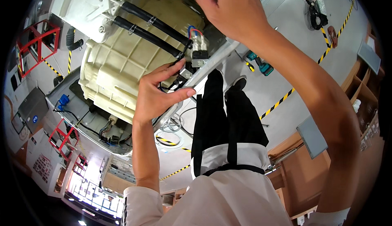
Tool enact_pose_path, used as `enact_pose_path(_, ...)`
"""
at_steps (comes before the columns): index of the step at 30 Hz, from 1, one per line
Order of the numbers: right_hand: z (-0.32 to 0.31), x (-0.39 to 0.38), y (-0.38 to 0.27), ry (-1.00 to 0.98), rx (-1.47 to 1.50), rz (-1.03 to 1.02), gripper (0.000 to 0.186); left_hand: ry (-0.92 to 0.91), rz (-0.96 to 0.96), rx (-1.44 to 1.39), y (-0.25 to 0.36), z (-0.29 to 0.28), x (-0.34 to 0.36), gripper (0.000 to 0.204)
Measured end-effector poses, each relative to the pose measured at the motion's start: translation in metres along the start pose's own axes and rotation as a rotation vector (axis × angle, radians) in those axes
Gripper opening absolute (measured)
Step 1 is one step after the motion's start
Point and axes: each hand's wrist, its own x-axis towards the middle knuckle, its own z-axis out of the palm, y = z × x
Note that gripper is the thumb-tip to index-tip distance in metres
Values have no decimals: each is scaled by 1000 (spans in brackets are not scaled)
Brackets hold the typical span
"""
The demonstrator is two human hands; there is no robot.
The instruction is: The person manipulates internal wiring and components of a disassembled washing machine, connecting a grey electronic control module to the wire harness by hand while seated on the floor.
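A washing machine stands opened in front of me, its cream plastic tub [110, 74] exposed. My left hand [153, 89] reaches in beside the tub, thumb and fingers closed around a water inlet valve [186, 73] at the metal frame rail [204, 72]. Part of the grip is hidden. Two black hoses [153, 32] with wire clamps run from the white plastic housing [87, 5] toward the valve. Just above that hand are pale electrical connectors [198, 44] with red and blue wires. Farther up, my right hand [232, 11] grips a metal edge of the cabinet; its fingertips are partly out of sight.
A teal cordless drill [261, 64] lies on the floor beside my shoes. A motor-like part [316, 15] sits farther right, near black-and-yellow floor tape [281, 99]. Wooden shelving [359, 89] stands at the right; red metal frames [38, 46] stand left.
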Motion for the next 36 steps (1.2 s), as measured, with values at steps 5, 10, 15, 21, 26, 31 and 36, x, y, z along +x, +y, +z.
enact_pose_path(5, 3, 2, 4, -26, -63, -28, 25, 30, -7, -77, -3, 5, -2, 66)
enact_pose_path(10, 7, 2, 1, 37, -58, -73, 27, 11, -52, -174, -4, 6, 0, 69)
enact_pose_path(15, 9, 4, 3, 28, -54, -89, 28, -36, -23, -125, -3, 1, 3, 68)
enact_pose_path(21, 10, 4, 4, -15, -52, -33, 31, -39, -8, -82, -1, -1, 3, 67)
enact_pose_path(26, 13, 4, 6, -37, -30, 3, 29, -54, -56, -76, 6, -4, 3, 69)
enact_pose_path(31, 14, 4, 5, -15, -29, -30, 27, -33, -5, -87, 3, -2, 3, 70)
enact_pose_path(36, 14, 2, 8, -23, -53, -49, 28, -37, 14, -105, 0, -1, 3, 69)
